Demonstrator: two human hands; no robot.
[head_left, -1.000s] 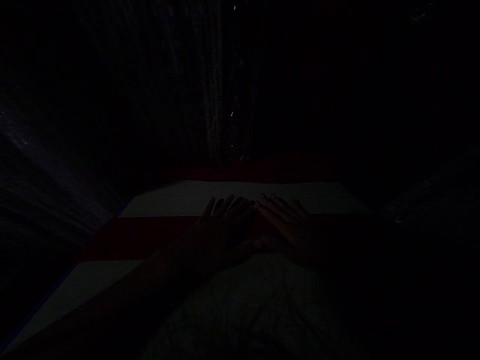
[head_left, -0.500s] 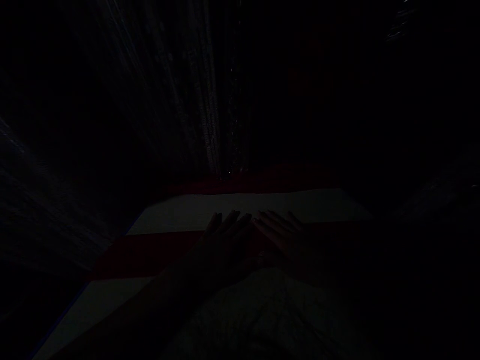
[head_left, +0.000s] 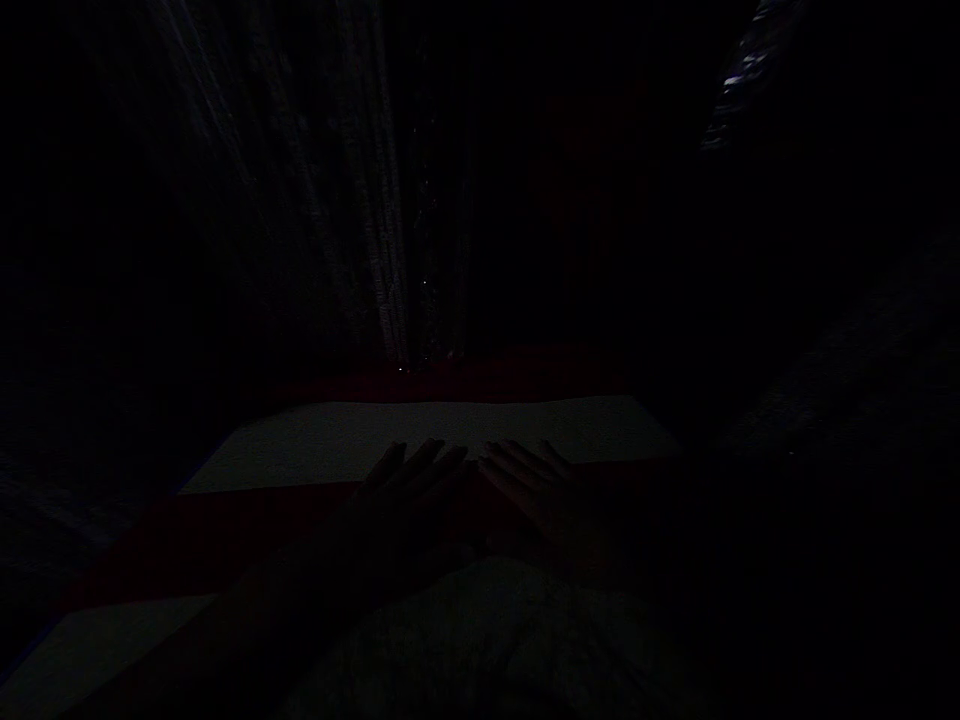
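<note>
In very dim light, my left hand (head_left: 401, 495) lies with its fingers stretched out over a flat surface striped red and pale (head_left: 277, 445). Close beside it on the right, my right hand (head_left: 536, 490) is also spread, its fingertips over the same pale stripe. Neither hand holds anything that shows. The fingers of the two hands point toward each other, with a small gap between them. Darkness hides most of my right wrist and forearm. Below the hands is a pale, wrinkled cloth (head_left: 495, 630).
Beyond the far red stripe (head_left: 525, 370) rise dark, shiny, streaked vertical surfaces (head_left: 382, 250). A bright glint (head_left: 742, 80) shows at the upper right. The striped surface's left edge has a thin blue line (head_left: 202, 470). Most of the surroundings are too dark to make out.
The whole view has shifted, so the hands and stripes sit further left and slightly lower. The glint at the upper right shows more. Both hands keep their spread pose.
</note>
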